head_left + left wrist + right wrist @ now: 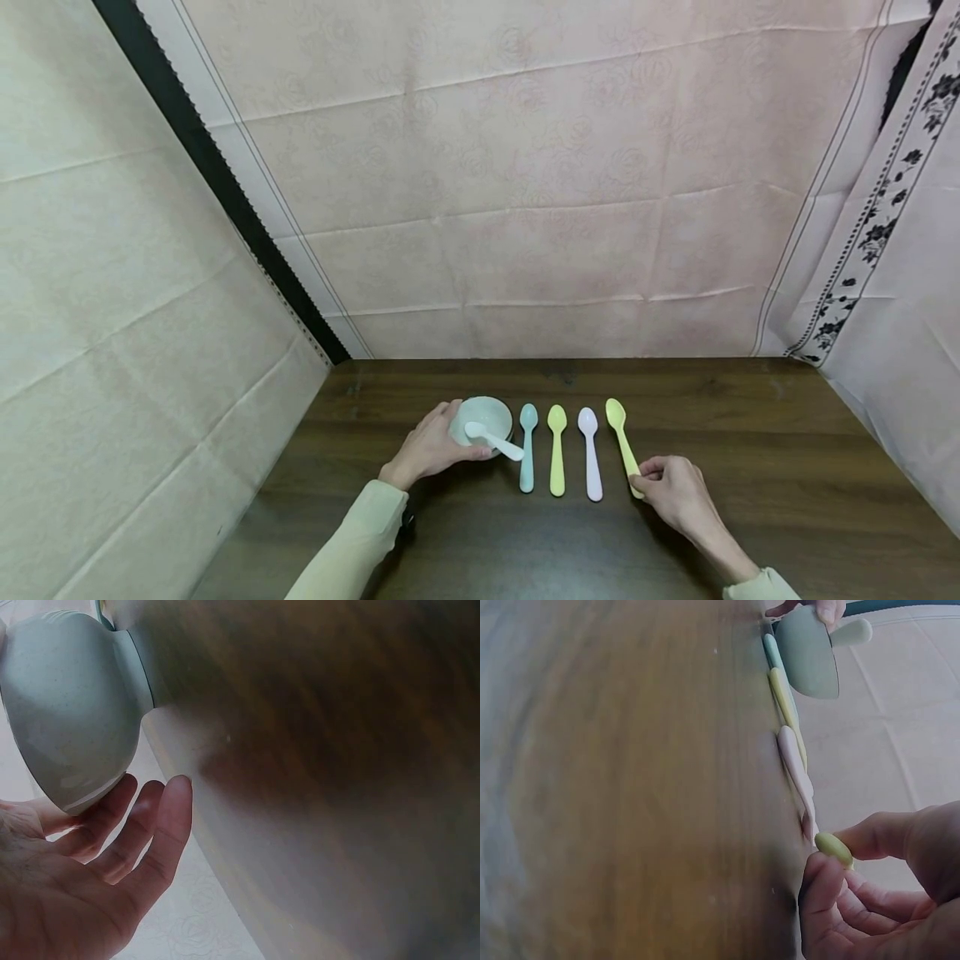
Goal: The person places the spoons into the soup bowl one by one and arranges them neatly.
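Note:
My left hand (432,444) holds a pale blue-green bowl (491,409) by its side, thumb near the front rim and fingers round the left. Inside the bowl leans a whitish spoon (504,442), its handle sticking out over the right rim. Some left fingers (174,817) stand off the bowl in the left wrist view. My right hand (678,493) pinches the handle end of a yellow spoon (618,417) between thumb and fingers. That handle end (832,846) also shows in the right wrist view. The spoon lies slightly slanted, bowl end away from me.
Between the hands, a blue spoon (528,450), a yellow-green spoon (557,450) and a pale lilac spoon (591,454) lie side by side on the dark wooden table (495,558). Pale cloth (540,208) hangs behind the table and along both sides.

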`<act>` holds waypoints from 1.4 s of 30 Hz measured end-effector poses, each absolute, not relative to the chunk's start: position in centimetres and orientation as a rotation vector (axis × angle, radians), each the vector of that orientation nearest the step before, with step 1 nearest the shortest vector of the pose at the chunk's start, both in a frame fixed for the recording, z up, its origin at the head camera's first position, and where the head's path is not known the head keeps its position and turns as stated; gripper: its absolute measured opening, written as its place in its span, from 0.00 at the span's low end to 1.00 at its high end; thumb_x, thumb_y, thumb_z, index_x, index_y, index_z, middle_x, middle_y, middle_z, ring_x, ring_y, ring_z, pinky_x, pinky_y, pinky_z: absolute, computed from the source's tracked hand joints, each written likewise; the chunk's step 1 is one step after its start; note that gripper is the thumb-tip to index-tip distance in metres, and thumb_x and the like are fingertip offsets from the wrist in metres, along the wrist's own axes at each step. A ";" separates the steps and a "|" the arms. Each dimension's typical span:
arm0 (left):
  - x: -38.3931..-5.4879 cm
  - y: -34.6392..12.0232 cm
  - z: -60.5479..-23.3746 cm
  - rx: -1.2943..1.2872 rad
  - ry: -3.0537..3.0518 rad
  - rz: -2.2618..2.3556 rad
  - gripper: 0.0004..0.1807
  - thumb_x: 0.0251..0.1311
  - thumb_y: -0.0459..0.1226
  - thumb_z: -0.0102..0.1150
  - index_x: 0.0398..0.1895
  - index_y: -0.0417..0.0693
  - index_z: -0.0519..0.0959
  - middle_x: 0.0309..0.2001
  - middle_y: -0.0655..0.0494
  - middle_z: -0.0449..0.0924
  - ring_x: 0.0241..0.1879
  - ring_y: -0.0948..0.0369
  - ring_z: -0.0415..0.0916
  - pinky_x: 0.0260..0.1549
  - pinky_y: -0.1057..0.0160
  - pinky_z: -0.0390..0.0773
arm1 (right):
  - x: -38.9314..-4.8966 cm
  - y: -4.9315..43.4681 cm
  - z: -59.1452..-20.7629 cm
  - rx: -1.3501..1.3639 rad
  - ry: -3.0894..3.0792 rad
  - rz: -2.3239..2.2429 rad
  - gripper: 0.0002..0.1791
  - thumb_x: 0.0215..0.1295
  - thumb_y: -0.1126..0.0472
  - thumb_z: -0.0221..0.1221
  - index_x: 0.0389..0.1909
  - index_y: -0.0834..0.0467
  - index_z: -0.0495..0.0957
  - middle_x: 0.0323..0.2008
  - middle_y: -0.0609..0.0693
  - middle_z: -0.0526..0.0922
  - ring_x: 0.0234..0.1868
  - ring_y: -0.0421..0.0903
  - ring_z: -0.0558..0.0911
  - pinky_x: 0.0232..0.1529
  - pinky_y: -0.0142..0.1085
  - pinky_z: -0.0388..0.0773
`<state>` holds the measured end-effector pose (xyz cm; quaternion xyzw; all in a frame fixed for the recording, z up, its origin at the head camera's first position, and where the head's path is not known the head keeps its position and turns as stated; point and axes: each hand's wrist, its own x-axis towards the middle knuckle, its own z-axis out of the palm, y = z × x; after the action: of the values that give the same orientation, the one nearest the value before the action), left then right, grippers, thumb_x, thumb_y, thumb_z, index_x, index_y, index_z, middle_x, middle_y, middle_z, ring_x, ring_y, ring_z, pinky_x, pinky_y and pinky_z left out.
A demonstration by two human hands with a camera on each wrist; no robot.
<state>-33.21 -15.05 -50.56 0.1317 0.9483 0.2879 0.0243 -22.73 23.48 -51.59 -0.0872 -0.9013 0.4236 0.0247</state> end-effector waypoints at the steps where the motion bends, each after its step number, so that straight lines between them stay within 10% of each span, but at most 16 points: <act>1: -33.2 -15.1 -50.6 0.408 2.934 0.891 0.64 0.49 0.70 0.78 0.84 0.46 0.65 0.70 0.46 0.77 0.60 0.49 0.79 0.56 0.42 0.81 | -22.7 23.5 -51.6 -0.273 -2.784 1.325 0.06 0.66 0.62 0.71 0.34 0.62 0.88 0.26 0.46 0.89 0.28 0.39 0.83 0.32 0.32 0.74; 42: -33.1 -15.1 -50.6 0.426 2.935 0.908 0.62 0.49 0.70 0.78 0.82 0.49 0.67 0.67 0.47 0.78 0.58 0.51 0.79 0.53 0.44 0.81 | -21.6 22.3 -49.6 -0.231 -2.715 1.498 0.06 0.67 0.65 0.69 0.39 0.65 0.89 0.27 0.47 0.89 0.27 0.40 0.84 0.28 0.30 0.77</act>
<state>-33.06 -15.09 -50.64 0.1372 0.9461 0.2928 0.0198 -21.58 22.33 -49.56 -0.0742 -0.8731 0.4816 0.0161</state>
